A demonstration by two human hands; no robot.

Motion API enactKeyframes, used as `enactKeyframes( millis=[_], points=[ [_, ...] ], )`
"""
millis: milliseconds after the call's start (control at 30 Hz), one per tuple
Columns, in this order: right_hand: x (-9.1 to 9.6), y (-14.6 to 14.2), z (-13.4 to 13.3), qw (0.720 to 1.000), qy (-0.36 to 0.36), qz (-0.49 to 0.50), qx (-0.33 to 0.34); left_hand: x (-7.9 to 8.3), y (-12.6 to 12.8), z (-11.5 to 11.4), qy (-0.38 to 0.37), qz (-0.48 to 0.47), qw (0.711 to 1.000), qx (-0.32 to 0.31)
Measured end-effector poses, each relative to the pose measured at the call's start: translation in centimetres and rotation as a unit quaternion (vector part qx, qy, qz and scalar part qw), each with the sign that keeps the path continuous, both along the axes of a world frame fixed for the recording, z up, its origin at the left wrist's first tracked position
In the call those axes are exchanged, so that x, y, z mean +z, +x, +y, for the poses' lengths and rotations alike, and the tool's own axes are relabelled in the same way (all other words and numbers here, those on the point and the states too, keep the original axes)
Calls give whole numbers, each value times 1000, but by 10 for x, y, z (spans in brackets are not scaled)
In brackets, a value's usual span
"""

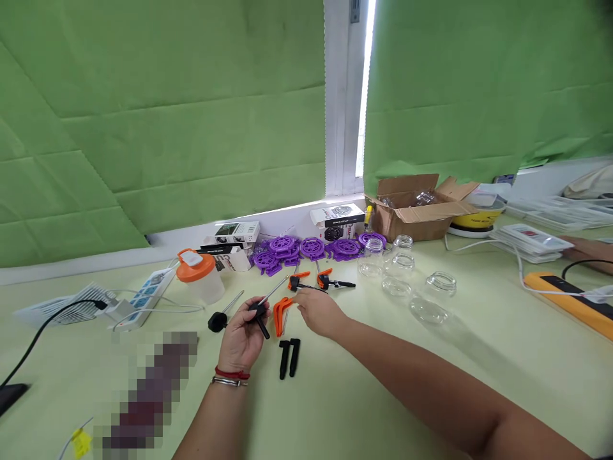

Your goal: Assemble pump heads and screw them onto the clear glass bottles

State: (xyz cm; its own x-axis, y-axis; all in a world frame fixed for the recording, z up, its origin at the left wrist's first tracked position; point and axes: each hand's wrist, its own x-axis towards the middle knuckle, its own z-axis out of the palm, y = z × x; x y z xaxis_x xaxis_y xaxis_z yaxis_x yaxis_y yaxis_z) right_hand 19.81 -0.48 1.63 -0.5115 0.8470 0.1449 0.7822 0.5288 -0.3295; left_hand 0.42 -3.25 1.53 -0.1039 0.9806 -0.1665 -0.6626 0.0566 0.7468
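My left hand [242, 338], with a red band and silver bracelet at its wrist, is closed around a black plastic part with a thin metal rod [274, 291]. The rod points up to the right. My right hand [320, 312] has its fingers drawn together beside the upper end of orange V-shaped pieces [278, 315]; what they pinch, if anything, is hidden. Behind it lie two orange-and-black clamp-like tools [324, 280]. Left of my left hand is a black knob with a metal rod [218, 321]. Two short black handles [284, 359] lie nearer me.
Purple plastic parts [311, 248] spread before product boxes [338, 217]. Several glass jars [433, 297] and an open cardboard box [412, 220] stand at right. An orange-lidded cup [201, 281] and a power strip [146, 297] are at left. A yellow-and-black device [569, 300] lies far right.
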Motion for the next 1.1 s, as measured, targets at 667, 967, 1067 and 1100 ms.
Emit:
enactKeyframes(
  millis=[667, 967, 1067, 1100],
  points=[
    [-5, -21, 37, 997, -7, -77, -28, -4, 0, 3, -51, -43, 998, -2],
    [7, 26, 9, 993, 4, 101, -53, 5, -1, 0, -63, -57, 996, -27],
    [3, 47, -5, 972, 7, 232, -28, 10, 8, -4, -39, -30, 995, -84],
    [1, 52, -10, 960, -6, 279, -25, 13, 13, -6, -31, -12, 994, -104]
  ],
)
